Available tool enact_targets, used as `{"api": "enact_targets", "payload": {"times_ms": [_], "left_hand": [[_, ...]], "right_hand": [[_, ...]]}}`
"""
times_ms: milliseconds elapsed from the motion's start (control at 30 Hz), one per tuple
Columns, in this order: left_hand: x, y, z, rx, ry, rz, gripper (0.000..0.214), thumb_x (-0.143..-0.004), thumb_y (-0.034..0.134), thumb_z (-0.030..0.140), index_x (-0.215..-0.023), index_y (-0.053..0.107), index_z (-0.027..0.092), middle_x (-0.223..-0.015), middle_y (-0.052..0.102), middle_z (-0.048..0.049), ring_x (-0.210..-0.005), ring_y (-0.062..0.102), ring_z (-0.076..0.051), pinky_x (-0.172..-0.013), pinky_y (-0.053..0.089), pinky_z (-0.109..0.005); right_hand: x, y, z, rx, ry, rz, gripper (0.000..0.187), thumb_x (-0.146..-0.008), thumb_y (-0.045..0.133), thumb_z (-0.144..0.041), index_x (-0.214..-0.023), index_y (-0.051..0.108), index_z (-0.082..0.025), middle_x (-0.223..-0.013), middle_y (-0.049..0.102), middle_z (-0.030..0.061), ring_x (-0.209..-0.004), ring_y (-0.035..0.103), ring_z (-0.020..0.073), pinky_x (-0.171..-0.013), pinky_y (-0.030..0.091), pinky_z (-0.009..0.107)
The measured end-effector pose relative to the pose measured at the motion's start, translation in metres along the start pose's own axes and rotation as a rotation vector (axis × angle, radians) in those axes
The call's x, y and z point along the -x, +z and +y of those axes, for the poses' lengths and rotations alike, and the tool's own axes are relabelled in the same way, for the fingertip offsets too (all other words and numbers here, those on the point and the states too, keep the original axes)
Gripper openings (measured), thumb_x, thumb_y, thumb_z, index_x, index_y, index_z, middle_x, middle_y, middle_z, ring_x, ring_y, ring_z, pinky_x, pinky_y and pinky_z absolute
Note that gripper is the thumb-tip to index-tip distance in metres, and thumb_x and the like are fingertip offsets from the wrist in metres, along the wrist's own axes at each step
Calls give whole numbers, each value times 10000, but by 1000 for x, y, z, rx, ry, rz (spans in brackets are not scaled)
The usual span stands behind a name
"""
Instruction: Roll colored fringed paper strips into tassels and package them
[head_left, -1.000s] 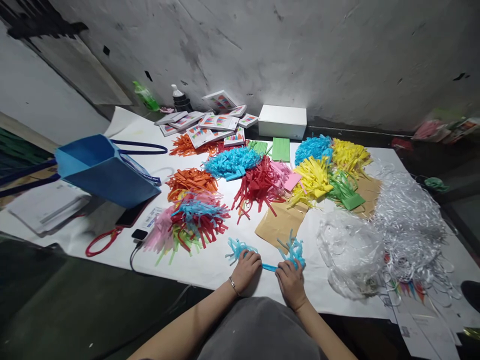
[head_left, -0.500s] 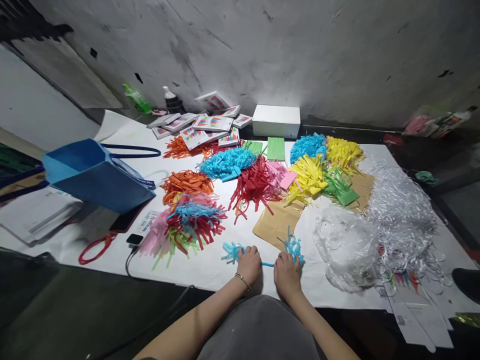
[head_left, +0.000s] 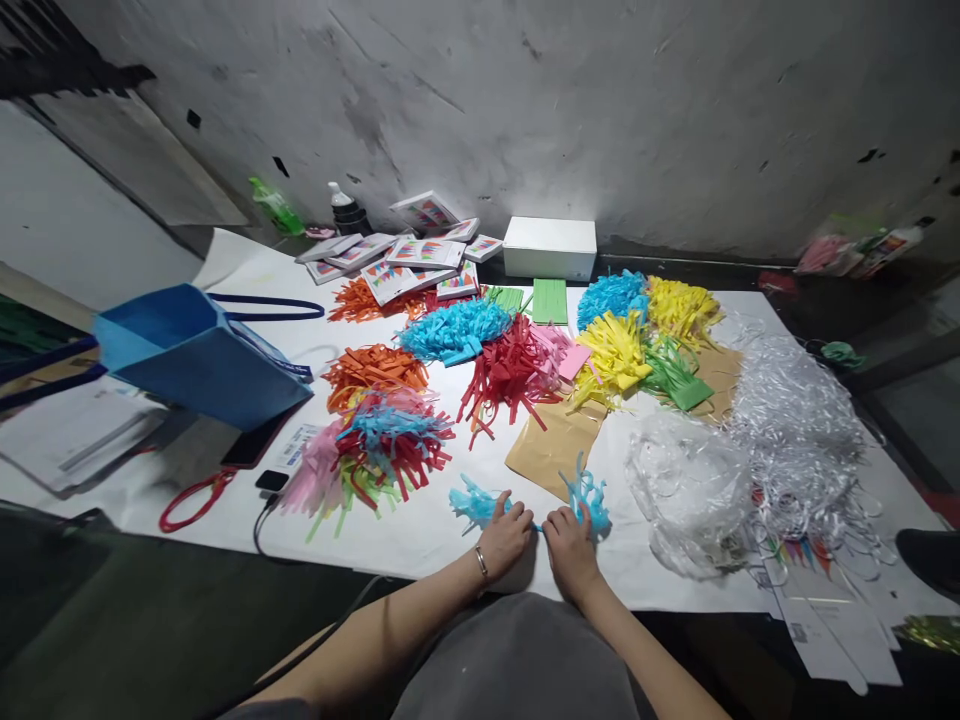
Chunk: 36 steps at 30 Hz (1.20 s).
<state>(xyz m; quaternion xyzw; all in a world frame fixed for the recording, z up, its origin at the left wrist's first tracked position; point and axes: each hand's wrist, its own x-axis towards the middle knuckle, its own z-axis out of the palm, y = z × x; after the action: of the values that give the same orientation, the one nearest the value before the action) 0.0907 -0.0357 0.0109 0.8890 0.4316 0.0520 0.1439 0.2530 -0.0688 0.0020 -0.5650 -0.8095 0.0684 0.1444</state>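
Observation:
A light-blue paper tassel (head_left: 588, 498) with fringed ends lies across the white table near its front edge. My left hand (head_left: 506, 535) grips the twisted middle on its left side, and one fringe fans out beyond those fingers. Close beside it, my right hand (head_left: 570, 545) holds the same strip, the other fringe sticking up past the knuckles. Only a short bit of the twisted middle shows between the two hands. Just behind them rests a brown paper envelope (head_left: 555, 445).
Heaps of colored tassels, among them a red bundle (head_left: 510, 370) and a yellow bundle (head_left: 613, 355), cover the middle. To the right are a clear plastic bag (head_left: 690, 490) and white string (head_left: 795, 430). A blue bag (head_left: 202, 355) stands left; a white box (head_left: 550, 248) sits behind.
My left hand has slid right along the tassel toward my right hand, so the gap between them is smaller. More of the left fringe shows.

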Motion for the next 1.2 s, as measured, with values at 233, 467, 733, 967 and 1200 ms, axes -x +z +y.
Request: {"api": "enact_targets", "payload": {"times_ms": [233,467,733,967,1200], "left_hand": [[-4,-21,-2,292,-210,-53,223,-881,491,190,-757,675,169,-882,663,-77,-928,553,-223,-947,325,-440],[-14,-54,10,756,-311,-198,515,-875,419,532,-782,699,110,-623,636,-24,-550,508,-126,-532,366,-223],[-43,-84,56,1555,-551,-119,410,-593,777,510,-661,637,130,-602,587,3,-563,474,-98,-562,364,-208],[-76,-83,87,1306,-473,-216,505,-709,601,635,-681,670,136,-606,623,-30,-559,544,-146,-579,449,-270],[-109,-98,111,737,-5,-139,272,-836,552,440,-786,653,192,-787,656,-55,-713,580,-171,-672,456,-263]], "right_hand": [[-10,-4,1,-48,-134,107,124,-874,545,-127,-832,606,-227,-815,628,13,-920,524,204,-1056,175,506],[-17,-65,5,-230,-166,242,168,-919,484,-183,-926,641,-243,-831,652,2,-943,532,186,-1054,182,498],[-9,-113,3,-744,256,405,157,-894,557,-237,-957,700,-252,-837,664,17,-831,594,158,-768,468,287],[9,-113,24,-824,406,487,188,-892,556,-235,-1013,699,-240,-816,640,26,-759,614,159,-691,518,268],[30,-113,57,-458,343,526,404,-866,451,-98,-1243,555,-198,-910,659,73,-844,598,214,-784,507,371]]}}
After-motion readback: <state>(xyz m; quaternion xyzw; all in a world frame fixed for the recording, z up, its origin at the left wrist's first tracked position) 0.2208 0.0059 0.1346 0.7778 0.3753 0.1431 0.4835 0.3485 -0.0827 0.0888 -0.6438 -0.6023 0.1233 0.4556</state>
